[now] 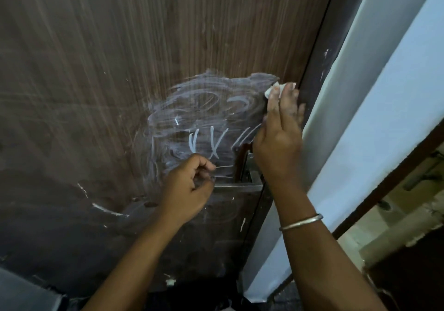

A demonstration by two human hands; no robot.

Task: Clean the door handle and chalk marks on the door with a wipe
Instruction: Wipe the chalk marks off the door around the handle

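A dark brown wooden door [101, 58] fills the view. White chalk marks [204, 140] and a wide smeared chalk haze [199, 101] cover its middle. My right hand [280, 128] lies flat with straight fingers near the door's right edge, pressing a small white wipe [271, 89] against the smear; only a corner of the wipe shows past the fingertips. My left hand [189, 186] grips the free end of the metal lever handle [237, 187], fingers curled round it. The handle's plate [248, 166] is partly hidden behind my right wrist.
The door frame and a pale blue wall [384, 109] run down the right side. More chalk strokes [105, 208] lie on the lower left of the door. A tiled floor and a dark threshold [394, 234] show at lower right.
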